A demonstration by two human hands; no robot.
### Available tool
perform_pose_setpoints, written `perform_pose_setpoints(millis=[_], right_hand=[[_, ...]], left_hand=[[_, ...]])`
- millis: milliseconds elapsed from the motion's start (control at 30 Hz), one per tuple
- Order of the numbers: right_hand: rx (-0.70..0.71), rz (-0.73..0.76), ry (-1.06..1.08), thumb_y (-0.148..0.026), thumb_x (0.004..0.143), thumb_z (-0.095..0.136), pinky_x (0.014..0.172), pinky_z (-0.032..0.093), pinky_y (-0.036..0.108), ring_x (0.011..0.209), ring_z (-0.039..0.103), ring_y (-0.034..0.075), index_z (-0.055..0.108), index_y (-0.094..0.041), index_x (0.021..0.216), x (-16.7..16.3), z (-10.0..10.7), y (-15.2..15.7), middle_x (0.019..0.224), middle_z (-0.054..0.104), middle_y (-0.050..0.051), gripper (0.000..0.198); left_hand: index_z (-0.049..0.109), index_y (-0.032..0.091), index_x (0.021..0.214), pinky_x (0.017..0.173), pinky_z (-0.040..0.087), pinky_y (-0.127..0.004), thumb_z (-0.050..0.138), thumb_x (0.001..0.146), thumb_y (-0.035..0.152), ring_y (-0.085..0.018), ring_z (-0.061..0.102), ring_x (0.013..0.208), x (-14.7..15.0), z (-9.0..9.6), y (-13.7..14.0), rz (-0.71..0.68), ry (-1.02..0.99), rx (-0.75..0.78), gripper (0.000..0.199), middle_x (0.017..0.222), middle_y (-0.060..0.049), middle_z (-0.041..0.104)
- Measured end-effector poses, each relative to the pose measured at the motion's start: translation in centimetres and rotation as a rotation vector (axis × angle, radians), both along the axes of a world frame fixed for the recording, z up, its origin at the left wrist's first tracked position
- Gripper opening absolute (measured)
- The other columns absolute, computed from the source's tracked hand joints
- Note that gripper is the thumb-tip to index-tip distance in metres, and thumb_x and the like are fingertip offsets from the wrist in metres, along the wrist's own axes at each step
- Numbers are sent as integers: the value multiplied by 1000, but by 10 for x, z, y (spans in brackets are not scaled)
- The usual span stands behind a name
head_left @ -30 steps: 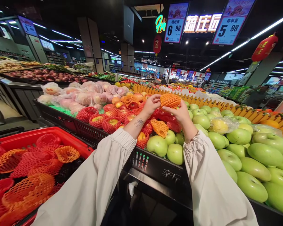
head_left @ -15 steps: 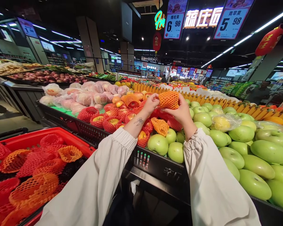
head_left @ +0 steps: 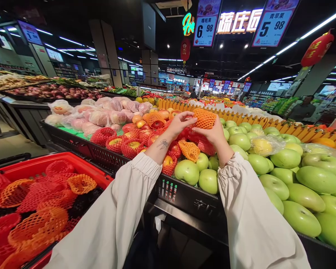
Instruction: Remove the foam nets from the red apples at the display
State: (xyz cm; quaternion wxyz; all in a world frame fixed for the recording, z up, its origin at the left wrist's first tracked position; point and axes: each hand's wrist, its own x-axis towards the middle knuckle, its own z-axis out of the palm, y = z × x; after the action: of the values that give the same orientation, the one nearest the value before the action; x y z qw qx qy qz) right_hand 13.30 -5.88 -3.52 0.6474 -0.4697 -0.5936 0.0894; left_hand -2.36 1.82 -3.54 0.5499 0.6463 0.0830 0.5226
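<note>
In front of me, above the red apples, my right hand is closed around an orange foam fruit net. The net looks rounded; whether a fruit fills it I cannot tell. My left hand is beside the net's left end, fingers stretched out and apart, fingertips close to its edge. Below the hands lie red apples in red foam nets and another orange foam net. Green apples sit just below and to the right.
A red basket full of red and orange foam nets stands at lower left. Plastic-wrapped pale fruit lies at the display's left. A black crate rim runs along the front, and a yellow picket fence behind. Price signs hang overhead.
My left fingers have loosened from the net's left end and spread out. The net in my right hand has shifted slightly to the right.
</note>
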Motion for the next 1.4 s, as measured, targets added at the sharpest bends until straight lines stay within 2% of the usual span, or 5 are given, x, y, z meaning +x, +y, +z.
perform_pose_setpoints(millis=[400, 667, 867, 1167, 1400], right_hand=[[-11, 38, 217, -52, 51, 98, 104, 60, 51, 121, 69, 31, 50, -26, 127, 3, -3, 7, 131, 68, 12, 94], [-50, 202, 254, -52, 53, 93, 101, 62, 49, 116, 70, 29, 60, -26, 114, -6, 9, -8, 129, 71, 9, 74], [-134, 109, 322, -54, 41, 99, 85, 63, 45, 99, 73, 28, 42, -28, 113, 0, 4, -3, 111, 73, 8, 96], [-36, -201, -97, -54, 46, 98, 81, 55, 39, 78, 56, 17, 43, -26, 82, 3, 5, -5, 85, 56, -3, 71], [-24, 49, 12, -66, 51, 94, 86, 59, 41, 84, 64, 20, 54, -25, 77, 2, 9, -6, 85, 66, 0, 62]], left_hand=[[64, 17, 86, 64, 43, -22, 92, 76, 35, -8, 52, 66, 2, -6, 6, -3, 90, -55, 35, 74, 3, 59], [62, 23, 122, 105, 51, -40, 105, 46, 22, -22, 65, 114, 4, -8, 11, 119, -14, 64, 87, 122, -9, 68], [63, 19, 111, 110, 52, -51, 101, 51, 21, -28, 71, 114, 7, -11, 9, -28, 94, 72, 71, 112, -10, 74], [60, 17, 124, 115, 48, -54, 95, 51, 12, -32, 66, 125, 6, -11, -3, -11, 91, 127, 81, 125, -16, 69], [61, 18, 123, 114, 49, -49, 99, 52, 22, -30, 67, 124, 7, -10, 1, -70, 3, 63, 80, 125, -14, 70]])
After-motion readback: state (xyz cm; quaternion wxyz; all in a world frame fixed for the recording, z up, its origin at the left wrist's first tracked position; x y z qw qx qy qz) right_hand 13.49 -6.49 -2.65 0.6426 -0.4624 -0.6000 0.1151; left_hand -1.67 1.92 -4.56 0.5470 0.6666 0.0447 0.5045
